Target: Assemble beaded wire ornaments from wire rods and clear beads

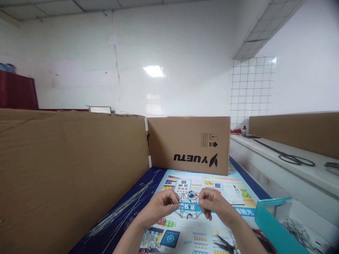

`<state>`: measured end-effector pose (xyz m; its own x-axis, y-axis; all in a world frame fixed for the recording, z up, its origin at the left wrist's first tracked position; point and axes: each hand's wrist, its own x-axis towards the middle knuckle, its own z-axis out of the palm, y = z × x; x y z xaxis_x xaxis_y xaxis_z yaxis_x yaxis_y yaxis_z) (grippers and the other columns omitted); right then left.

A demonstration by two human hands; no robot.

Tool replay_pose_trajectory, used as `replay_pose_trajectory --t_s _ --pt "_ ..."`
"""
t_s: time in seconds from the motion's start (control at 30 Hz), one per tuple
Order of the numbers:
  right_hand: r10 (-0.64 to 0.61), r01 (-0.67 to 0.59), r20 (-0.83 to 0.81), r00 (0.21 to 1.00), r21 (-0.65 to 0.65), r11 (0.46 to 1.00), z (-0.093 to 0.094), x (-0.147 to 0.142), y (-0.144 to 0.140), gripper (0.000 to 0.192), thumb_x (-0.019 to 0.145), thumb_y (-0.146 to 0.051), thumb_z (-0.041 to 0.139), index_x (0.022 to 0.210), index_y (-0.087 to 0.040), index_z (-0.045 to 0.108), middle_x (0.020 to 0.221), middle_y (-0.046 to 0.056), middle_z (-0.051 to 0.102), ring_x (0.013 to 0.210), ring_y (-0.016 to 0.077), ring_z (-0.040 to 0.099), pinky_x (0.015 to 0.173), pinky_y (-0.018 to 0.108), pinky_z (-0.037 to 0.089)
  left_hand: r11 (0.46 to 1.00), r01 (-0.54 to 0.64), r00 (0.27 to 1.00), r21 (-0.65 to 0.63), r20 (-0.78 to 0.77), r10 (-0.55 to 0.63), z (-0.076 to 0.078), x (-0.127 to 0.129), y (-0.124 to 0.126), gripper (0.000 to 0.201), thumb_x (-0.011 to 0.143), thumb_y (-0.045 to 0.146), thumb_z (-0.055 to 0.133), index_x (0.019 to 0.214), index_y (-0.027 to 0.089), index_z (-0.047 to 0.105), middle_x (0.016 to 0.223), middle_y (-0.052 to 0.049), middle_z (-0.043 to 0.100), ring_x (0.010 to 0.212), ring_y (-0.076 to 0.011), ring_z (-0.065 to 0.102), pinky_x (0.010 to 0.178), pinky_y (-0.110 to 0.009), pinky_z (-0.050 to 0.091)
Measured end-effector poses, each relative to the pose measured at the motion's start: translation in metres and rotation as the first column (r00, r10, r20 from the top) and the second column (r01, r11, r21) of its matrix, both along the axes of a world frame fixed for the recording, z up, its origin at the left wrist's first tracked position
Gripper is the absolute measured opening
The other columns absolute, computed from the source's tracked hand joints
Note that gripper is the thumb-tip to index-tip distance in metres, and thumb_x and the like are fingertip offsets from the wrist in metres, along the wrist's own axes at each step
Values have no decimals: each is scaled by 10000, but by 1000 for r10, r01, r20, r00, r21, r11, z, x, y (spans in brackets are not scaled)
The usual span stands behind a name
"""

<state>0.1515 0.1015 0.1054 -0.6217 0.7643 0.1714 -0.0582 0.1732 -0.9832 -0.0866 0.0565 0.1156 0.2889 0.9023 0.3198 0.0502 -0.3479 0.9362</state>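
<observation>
A thin metal chain-like wire piece (189, 215) with small dark bits along it spans the gap between my hands, above the printed mat. My left hand (164, 204) has thumb and forefinger pinched on its left side, where a short bright wire tip shows. On the other side, my right hand (214, 203) pinches the piece between thumb and fingertips, its other fingers curled down. The fine links blur into the print beneath, so their exact layout is unclear. Black-jawed pliers (224, 244) lie near my right forearm, apart from both hands.
Long straight wires (122, 208) lie on the left beside a cardboard wall (74, 176). Clear beads (150, 240) sit near my left forearm. A turquoise box (278, 225) with metal pieces stands at right. Another cardboard panel (188, 141) closes the back. Scissors (293, 158) rest on the white ledge.
</observation>
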Motion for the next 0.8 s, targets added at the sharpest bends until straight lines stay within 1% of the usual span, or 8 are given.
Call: replay_pose_trajectory --t_s 0.13,0.27,0.37,0.47,0.5,0.57,0.63,0.8 --pt "-12 11 -46 999 -21 1000 -3 -1 2 177 787 -320 589 741 -173 501 538 -43 530 415 67 472 384 168 337 999 -22 999 -45 28 24 -3 -1 2 99 671 121 664 710 145 575 743 7 565 639 -88 469 567 -206 355" --pt "-77 61 -88 993 -176 983 -16 -6 10 206 771 -347 599 717 -179 493 536 -54 509 381 54 436 354 166 299 991 -54 997 -125 51 61 -13 -2 10 119 685 168 665 741 157 560 640 37 540 542 -61 434 487 -180 317" --pt "-119 93 -79 990 -278 956 -33 -12 19 236 753 -389 599 722 -190 478 558 -60 494 365 53 425 324 168 271 976 -77 994 -203 64 92 -28 -2 21 134 692 222 660 725 168 543 576 43 539 476 -57 430 416 -167 284" --pt "-148 121 -47 988 -365 923 -52 -18 29 260 735 -420 597 728 -195 469 566 -64 476 355 49 411 308 166 241 950 -86 991 -301 68 112 -49 -3 33 168 684 278 661 713 179 529 516 53 534 358 -38 359 333 -165 196" --pt "-156 130 -35 987 -395 910 -58 -19 32 265 727 -424 600 728 -195 468 565 -65 470 354 48 407 308 165 232 940 -87 991 -331 71 117 -55 -4 37 181 673 287 668 706 180 525 511 52 535 348 -39 359 321 -164 177" --pt "-168 145 -13 986 -447 883 -69 -21 37 271 715 -430 603 733 -194 470 563 -65 465 356 46 401 312 163 220 922 -94 987 -376 84 134 -67 -6 43 203 651 300 682 703 183 523 524 48 541 378 -51 414 315 -156 165" --pt "-175 154 2 985 -487 860 -76 -22 41 278 710 -439 601 734 -193 474 561 -64 464 360 45 396 321 162 214 908 -100 984 -408 97 152 -76 -8 47 221 630 305 695 705 187 524 558 44 549 446 -69 484 321 -147 165" --pt "-194 176 22 981 -534 827 -90 -22 49 272 704 -435 602 730 -188 490 553 -65 466 367 46 404 339 165 225 881 -111 979 -459 99 176 -87 -10 50 232 612 298 706 726 182 540 689 12 604 553 -93 564 332 -147 168"
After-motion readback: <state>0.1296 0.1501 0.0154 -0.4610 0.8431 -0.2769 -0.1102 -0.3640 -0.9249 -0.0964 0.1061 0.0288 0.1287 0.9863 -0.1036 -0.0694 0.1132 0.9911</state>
